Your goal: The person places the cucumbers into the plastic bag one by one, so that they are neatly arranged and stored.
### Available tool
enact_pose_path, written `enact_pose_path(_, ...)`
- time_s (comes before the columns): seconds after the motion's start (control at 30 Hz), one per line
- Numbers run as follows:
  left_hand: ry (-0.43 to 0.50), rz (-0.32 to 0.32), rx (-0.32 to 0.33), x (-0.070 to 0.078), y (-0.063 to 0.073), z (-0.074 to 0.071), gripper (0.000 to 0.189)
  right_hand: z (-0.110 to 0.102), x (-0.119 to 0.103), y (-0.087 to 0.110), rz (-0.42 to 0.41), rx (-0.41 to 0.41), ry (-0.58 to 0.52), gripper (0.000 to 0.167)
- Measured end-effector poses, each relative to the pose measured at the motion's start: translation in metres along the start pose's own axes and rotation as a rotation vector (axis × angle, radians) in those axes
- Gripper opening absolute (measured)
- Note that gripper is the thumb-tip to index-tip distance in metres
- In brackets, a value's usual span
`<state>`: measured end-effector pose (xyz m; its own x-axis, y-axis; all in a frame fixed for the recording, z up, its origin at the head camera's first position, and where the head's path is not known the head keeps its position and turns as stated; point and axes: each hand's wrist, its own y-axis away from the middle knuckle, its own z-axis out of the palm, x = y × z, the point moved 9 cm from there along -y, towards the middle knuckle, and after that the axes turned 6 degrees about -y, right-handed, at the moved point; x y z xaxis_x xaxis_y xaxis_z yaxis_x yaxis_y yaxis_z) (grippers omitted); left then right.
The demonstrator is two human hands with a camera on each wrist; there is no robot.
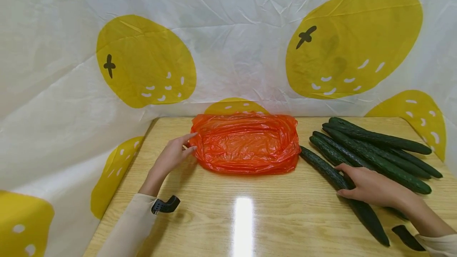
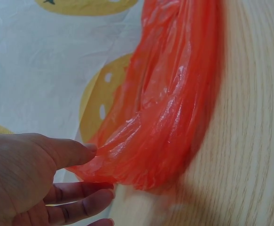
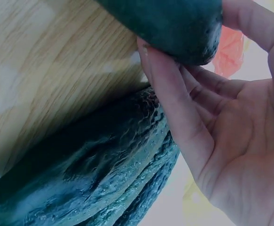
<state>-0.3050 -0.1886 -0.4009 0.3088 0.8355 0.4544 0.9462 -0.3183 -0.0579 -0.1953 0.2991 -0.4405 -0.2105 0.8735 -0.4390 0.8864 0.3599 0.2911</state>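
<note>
A red plastic bag (image 1: 244, 146) lies spread on the table, its rim bunched into a raised oblong edge around a flattened middle. My left hand (image 1: 175, 154) is at the bag's left end; in the left wrist view the crumpled bag edge (image 2: 127, 160) passes between thumb and fingers. With thumb and fingertips, my right hand (image 1: 371, 185) grips a long dark green cucumber (image 1: 369, 219) across its middle. This cucumber slants from the bag's right side toward the front. Beside it lie more cucumbers (image 1: 378, 156), seen also as bumpy cucumbers (image 3: 90, 155) in the right wrist view.
The wooden table (image 1: 200, 217) has a bright light reflection at the front middle. A white sheet (image 1: 242, 58) with yellow fruit prints hangs behind and along the left. A black wrist strap (image 1: 166, 204) circles the left sleeve; another dark strap (image 1: 407, 238) is at the right wrist.
</note>
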Motion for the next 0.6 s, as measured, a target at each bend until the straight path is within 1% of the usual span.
enact_pose_path(0.27, -0.003, -0.01, 0.006, -0.003, -0.004, 0.0, 0.052, -0.004, 0.004, 0.002, -0.018, -0.051, -0.092, 0.08)
enact_pose_path(0.5, -0.008, 0.001, 0.001, -0.001, -0.005, 0.002, 0.052, -0.015, 0.005, 0.008, -0.048, -0.035, -0.104, 0.078)
enact_pose_path(0.6, -0.012, 0.005, -0.002, -0.001, -0.005, 0.003, 0.052, -0.019, 0.003, 0.011, -0.081, -0.025, -0.128, 0.074)
